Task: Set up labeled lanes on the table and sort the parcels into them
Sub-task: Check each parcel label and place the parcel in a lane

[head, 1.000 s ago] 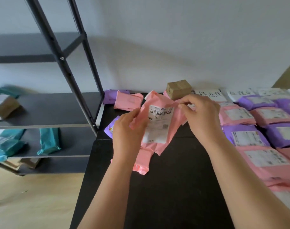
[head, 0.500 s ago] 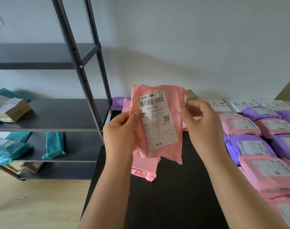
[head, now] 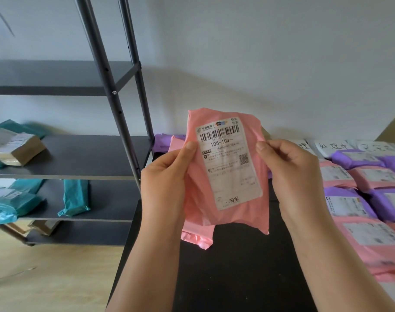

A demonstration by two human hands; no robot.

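Pink mailer (head: 199, 212), pinched at opposite edges by left hand (head: 167, 176) and right hand (head: 291, 174); missorting risked if shipping label (head: 228, 163) is misread.

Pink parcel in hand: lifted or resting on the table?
Lifted. The pink parcel stands upright between left hand and right hand, which pinch its side edges; its top shows against the wall.
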